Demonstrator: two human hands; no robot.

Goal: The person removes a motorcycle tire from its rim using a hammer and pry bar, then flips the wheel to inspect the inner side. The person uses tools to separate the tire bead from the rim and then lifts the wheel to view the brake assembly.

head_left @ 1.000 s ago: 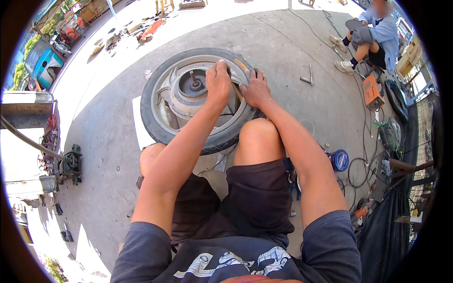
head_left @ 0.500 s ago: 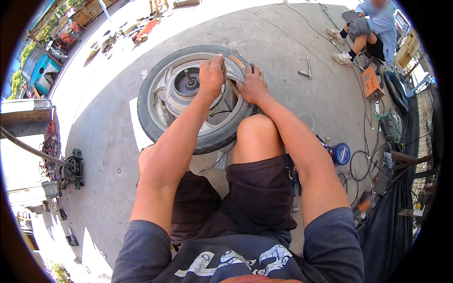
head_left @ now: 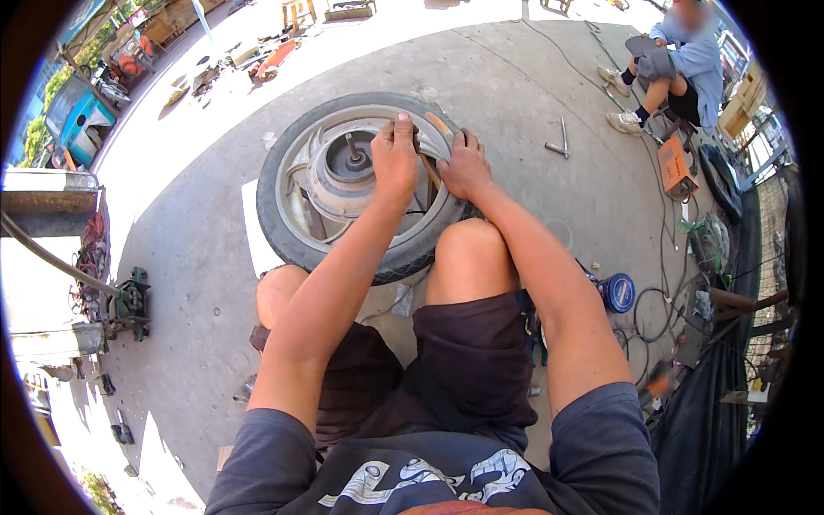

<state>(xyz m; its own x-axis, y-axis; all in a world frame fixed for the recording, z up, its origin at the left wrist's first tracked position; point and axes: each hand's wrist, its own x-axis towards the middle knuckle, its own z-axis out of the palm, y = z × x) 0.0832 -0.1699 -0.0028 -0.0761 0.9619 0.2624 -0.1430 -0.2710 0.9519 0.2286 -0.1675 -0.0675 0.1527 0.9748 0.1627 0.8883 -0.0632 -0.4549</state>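
A motor-hub wheel with a black tyre point(head_left: 273, 202) lies flat on the ground before my knees. Its pale metal rim and spokes surround a round hub point(head_left: 350, 157) with a short upright axle. My left hand point(head_left: 396, 163) is closed in a fist over the rim's right side; what it grips is hidden behind the fingers. My right hand point(head_left: 468, 167) rests on the tyre's right side, fingers spread over the rubber and thumb toward the rim. An orange-brown strip point(head_left: 439, 124) shows on the tyre's upper right, between the hands.
A T-shaped metal wrench point(head_left: 561, 142) lies right of the wheel. Beside my right arm stands a blue round tin point(head_left: 618, 293). Farther right are an orange machine box point(head_left: 677, 163), loose cables point(head_left: 657, 300) and a seated person point(head_left: 687, 69). A metal stand point(head_left: 131, 305) is at left.
My left hand has shifted slightly right and lower over the rim, its thumb now raised along the top. My right hand stays on the tyre. The whole view has moved a little.
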